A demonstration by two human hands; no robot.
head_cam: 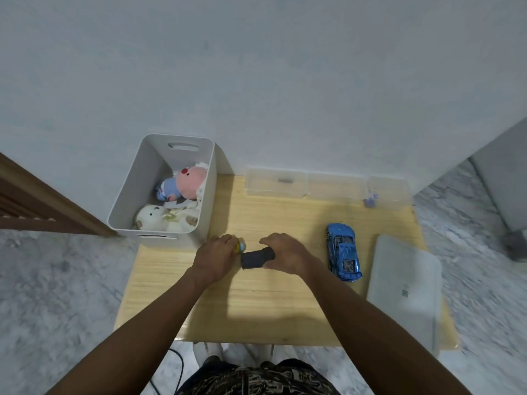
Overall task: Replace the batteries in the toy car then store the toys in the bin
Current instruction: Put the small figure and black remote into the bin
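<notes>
The left hand (214,256) gripped a yellow item (239,246); the right hand (288,250) gripped a black part (255,259) above the desk (256,309). The car (343,250) lay beside it.

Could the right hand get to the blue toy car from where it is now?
Probably yes. The blue toy car lies just right of the right hand with only bare table between, but that hand holds a dark block it would need to release first.

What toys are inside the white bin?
The bin holds a pink plush toy and a white plush toy. Anything underneath them is covered.
</notes>
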